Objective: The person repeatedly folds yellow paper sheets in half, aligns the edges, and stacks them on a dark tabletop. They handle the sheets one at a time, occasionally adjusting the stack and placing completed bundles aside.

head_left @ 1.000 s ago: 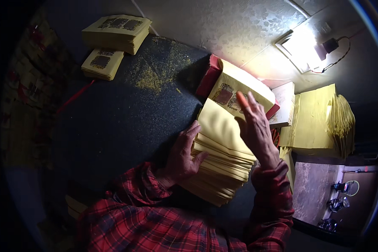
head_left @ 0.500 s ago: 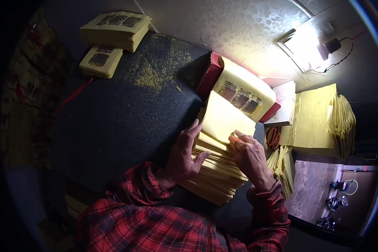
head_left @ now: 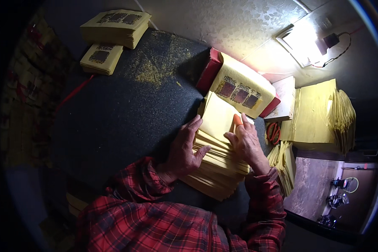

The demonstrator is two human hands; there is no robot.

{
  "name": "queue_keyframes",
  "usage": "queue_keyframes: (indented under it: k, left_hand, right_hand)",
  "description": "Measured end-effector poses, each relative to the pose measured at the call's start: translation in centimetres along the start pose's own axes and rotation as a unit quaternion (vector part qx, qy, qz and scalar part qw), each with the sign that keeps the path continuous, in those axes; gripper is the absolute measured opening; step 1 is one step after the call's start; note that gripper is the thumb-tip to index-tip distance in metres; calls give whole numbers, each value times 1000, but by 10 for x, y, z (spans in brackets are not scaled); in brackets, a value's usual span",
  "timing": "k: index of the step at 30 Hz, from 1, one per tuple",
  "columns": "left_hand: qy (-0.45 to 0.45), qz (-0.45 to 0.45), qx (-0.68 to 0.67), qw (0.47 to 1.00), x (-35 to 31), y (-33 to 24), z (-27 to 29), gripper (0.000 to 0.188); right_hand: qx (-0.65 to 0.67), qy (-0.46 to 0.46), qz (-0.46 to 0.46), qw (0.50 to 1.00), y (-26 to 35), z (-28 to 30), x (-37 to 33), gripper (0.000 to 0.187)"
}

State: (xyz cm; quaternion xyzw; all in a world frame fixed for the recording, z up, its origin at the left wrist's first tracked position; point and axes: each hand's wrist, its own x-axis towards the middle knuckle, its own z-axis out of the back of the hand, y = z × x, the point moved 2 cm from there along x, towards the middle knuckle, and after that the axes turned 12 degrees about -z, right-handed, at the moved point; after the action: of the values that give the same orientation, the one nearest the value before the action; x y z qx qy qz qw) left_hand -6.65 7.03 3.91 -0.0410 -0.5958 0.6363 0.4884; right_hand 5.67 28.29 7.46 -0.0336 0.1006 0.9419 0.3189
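A fanned stack of yellow paper sheets (head_left: 216, 178) lies in front of me on a dark speckled tabletop (head_left: 109, 130). Along the stack's left edge rests my left hand (head_left: 185, 147), open, its thumb spread over the sheets. My right hand (head_left: 248, 145) lies on the right side of the stack with fingers stretched forward and thumb apart; an orange finger cover (head_left: 238, 119) sits on one finger. Under it is a plain top sheet (head_left: 218, 112). Beyond, printed yellow sheets (head_left: 256, 90) with dark rectangular patterns lean back against a red block (head_left: 209, 72).
Two printed paper stacks, one large (head_left: 122, 31) and one small (head_left: 101, 63), stand at the back left near a red ribbon (head_left: 73, 95). Yellow dust (head_left: 151, 75) covers part of the tabletop. To the right are orange-handled scissors (head_left: 274, 133), a pale block (head_left: 284, 101), more yellow paper (head_left: 313, 115) and a bright lamp (head_left: 304, 45).
My right hand has slid forward and its fingers have straightened over the top sheet. The front of the stack has shifted slightly. My left hand has barely moved.
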Motion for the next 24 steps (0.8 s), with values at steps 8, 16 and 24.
queue_keyframes:
  k: [8, 16, 24]
  left_hand:
    - [5, -7, 14, 1000, -4, 2, -1, 80]
    - [24, 56, -10, 998, 23, 0, 13, 71]
    - [91, 43, -9, 995, 46, 15, -1, 52]
  right_hand:
    - [72, -127, 40, 988, 5, -34, -21, 49]
    - [110, -148, 38, 982, -3, -13, -19, 36]
    - [97, -150, 59, 982, -4, -7, -21, 35]
